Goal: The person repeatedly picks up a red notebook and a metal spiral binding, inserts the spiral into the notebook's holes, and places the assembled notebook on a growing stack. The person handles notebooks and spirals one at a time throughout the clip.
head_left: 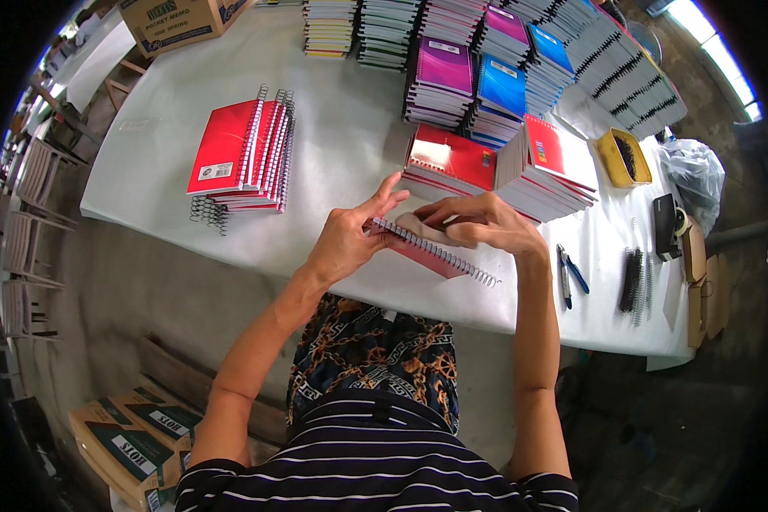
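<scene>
A red notebook (431, 258) stands on its edge at the front of the table, with its spiral coil (442, 253) facing up. Loose turns of the wire stick out past its right end. My left hand (350, 237) grips the left end of the notebook, thumb and fingers on either side of the coil. Over the middle of the coil my right hand (491, 224) is curled, its fingers bent around a pale, smooth piece (425, 229) against the wire. What that piece is, I cannot make out. Red coil-bound notebooks (222, 149) lie stacked to the left.
Red notebooks without coils (452, 162) sit just beyond my hands. Purple (445, 66) and blue notebooks (501, 85) rise in stacks behind. At the right are blue-handled pliers (577, 271), loose coils (633, 286), a yellow tub (623, 160) and a tape dispenser (667, 229). Cartons (136, 448) stand lower left.
</scene>
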Tool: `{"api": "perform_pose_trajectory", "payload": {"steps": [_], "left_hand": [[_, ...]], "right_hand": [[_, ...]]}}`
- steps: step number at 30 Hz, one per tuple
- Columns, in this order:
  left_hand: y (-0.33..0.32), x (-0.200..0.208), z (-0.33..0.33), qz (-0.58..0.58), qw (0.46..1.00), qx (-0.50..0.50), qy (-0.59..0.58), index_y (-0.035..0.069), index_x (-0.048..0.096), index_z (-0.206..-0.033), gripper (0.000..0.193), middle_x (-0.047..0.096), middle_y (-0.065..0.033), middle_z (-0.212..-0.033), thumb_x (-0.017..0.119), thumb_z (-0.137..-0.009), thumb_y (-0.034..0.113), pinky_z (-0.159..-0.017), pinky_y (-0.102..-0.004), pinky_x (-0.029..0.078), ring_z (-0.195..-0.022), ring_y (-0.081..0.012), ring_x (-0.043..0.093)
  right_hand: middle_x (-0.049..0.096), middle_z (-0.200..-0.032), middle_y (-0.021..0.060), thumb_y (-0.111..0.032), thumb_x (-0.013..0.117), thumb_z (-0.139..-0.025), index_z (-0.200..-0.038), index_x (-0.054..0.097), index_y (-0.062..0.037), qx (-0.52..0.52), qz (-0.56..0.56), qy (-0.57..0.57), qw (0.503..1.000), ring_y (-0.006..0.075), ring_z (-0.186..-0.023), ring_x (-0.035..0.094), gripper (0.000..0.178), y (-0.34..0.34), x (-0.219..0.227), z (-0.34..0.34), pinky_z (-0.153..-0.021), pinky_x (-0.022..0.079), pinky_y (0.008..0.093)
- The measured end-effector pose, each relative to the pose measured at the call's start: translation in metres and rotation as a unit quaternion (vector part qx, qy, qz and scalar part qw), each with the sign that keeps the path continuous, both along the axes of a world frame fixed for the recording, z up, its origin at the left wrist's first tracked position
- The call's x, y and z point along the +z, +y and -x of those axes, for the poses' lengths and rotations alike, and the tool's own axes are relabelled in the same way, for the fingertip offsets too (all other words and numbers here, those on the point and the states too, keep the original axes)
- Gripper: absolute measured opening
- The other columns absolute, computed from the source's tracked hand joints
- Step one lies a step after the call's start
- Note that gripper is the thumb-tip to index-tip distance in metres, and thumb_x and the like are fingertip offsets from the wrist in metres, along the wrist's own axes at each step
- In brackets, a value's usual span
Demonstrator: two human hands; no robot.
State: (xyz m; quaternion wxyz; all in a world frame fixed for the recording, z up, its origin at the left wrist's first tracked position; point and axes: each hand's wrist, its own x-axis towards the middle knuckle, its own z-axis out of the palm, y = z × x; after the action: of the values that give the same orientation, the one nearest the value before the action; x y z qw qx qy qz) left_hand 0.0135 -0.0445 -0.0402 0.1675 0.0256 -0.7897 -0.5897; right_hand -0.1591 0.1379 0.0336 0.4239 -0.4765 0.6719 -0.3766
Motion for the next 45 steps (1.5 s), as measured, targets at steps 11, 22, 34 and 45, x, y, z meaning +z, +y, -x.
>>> {"api": "perform_pose_trajectory", "payload": {"steps": [11,22,34,45], "left_hand": [[-0.010,0.016,-0.003,-0.186,0.980,-0.067,0.036,0.005,0.060,-0.131,0.053,0.062,-0.0107,-0.132,0.075,-0.083,0.021,-0.094,-0.0289,0.052,-0.116,-0.0156,0.060],[0.058,-0.016,-0.016,0.472,0.874,0.092,0.067,0.013,0.049,-0.143,0.069,0.050,-0.0049,-0.146,0.062,-0.084,0.047,-0.107,-0.0588,0.034,-0.139,-0.0368,0.039],[0.077,-0.011,-0.015,0.452,0.882,0.131,0.015,0.008,0.039,-0.148,0.066,0.045,-0.0085,-0.150,0.060,-0.092,0.035,-0.110,-0.0552,0.032,-0.141,-0.0363,0.037],[0.068,0.003,-0.018,0.441,0.886,0.139,0.039,0.012,0.040,-0.149,0.070,0.053,-0.0035,-0.144,0.067,-0.086,0.027,-0.109,-0.0537,0.033,-0.139,-0.0340,0.041]], "right_hand": [[0.067,-0.116,0.0218,-0.032,0.072,-0.077,-0.108,0.070,0.0051,-0.240,-0.022,0.263,0.934,0.0317,-0.100,0.067,0.048,0.094,-0.023,-0.002,-0.088,0.053,0.0405],[0.048,-0.134,0.0207,-0.032,0.061,-0.095,-0.136,0.053,-0.0109,-0.439,-0.183,0.568,0.672,0.0350,-0.127,0.043,0.047,0.207,-0.096,-0.007,-0.107,0.032,0.0484],[0.055,-0.099,0.0103,-0.017,0.073,-0.083,-0.121,0.061,-0.0084,-0.257,0.118,0.416,0.864,0.0270,-0.086,0.058,0.041,0.075,-0.047,-0.140,-0.073,0.050,0.0387],[0.056,-0.081,0.0164,-0.018,0.057,-0.098,-0.093,0.060,0.0044,-0.169,-0.045,-0.006,0.985,0.0308,-0.072,0.054,0.023,0.065,-0.011,-0.105,-0.070,0.046,0.0362]]}}
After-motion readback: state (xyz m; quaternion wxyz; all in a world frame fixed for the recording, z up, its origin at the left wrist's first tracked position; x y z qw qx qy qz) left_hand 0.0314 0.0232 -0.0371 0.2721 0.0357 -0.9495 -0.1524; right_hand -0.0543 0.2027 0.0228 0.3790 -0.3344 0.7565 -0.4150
